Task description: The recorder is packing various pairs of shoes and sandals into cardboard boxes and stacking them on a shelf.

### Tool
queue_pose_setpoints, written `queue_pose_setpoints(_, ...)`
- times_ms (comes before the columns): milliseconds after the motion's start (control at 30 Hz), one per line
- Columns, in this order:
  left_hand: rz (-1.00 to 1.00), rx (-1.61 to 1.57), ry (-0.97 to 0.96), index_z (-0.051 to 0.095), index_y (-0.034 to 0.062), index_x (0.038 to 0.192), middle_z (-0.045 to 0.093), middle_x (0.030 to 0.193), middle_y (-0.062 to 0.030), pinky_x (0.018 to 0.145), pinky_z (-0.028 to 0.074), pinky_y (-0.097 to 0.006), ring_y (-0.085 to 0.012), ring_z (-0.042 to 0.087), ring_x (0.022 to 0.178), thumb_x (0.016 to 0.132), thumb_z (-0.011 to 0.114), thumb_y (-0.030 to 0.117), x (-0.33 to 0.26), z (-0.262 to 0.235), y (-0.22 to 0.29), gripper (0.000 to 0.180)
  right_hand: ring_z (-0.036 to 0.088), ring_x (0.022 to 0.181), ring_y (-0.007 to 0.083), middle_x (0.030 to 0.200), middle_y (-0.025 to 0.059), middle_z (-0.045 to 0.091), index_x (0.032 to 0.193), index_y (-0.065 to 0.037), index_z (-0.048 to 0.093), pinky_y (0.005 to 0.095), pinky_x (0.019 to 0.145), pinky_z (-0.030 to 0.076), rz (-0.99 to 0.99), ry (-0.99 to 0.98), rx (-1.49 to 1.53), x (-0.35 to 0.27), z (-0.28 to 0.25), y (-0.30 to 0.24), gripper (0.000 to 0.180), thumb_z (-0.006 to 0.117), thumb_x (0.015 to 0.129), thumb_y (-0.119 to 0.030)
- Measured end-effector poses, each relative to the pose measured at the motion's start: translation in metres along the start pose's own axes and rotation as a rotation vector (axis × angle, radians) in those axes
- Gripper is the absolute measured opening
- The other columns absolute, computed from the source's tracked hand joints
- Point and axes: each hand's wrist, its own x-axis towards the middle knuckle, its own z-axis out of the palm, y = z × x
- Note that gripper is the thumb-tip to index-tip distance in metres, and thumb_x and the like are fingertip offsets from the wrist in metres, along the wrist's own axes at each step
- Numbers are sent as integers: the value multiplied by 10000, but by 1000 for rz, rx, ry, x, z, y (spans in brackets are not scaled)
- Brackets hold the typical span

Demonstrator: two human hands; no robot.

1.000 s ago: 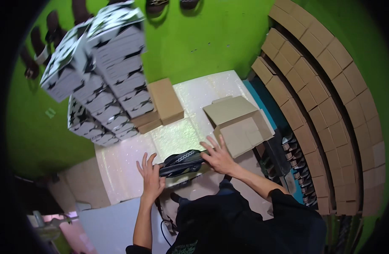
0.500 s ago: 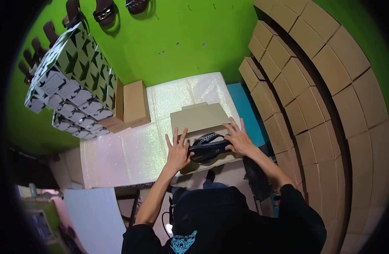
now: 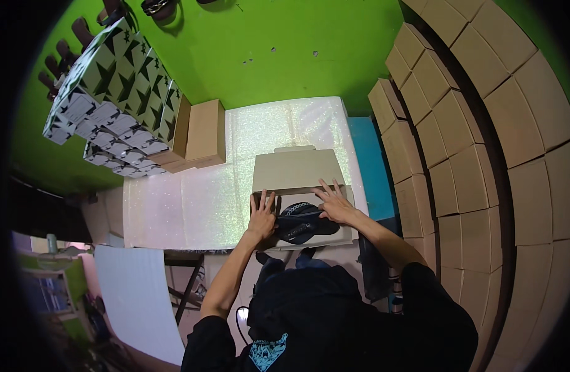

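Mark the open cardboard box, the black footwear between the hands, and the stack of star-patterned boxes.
Open cardboard box (image 3: 296, 171), head view: on its opened lid.
Black footwear (image 3: 302, 228), head view: near its visible middle.
Stack of star-patterned boxes (image 3: 119, 87), head view: on its patterned side.

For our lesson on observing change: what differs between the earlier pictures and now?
The black sandals moved rightward from beside the open box to in or just over it. The left hand and right hand moved along, staying at either end. The box stayed open; the stacked cartons stayed put.
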Motion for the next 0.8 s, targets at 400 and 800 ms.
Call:
queue_pose_setpoints(400,2,-152,221,667,30,1230,161,1632,-207,1150,46,-721,-450,29,1519,828,727,459,3,-31,-13,591,237,1473,386,1461,95,448,903,-51,709,693,1172,96,27,403,-28,-19,-9,-19,161,752,790,-157)
queue_pose_setpoints(800,76,-126,296,744,119,1061,282,1599,-141,1153,57,-720,-410,114,1516,820,739,221,17,-46,-17,262,299,1439,375,1408,92,487,940,-68,688,702,1158,139,110,559,-96,-32,-21,-24,194,762,772,-132)
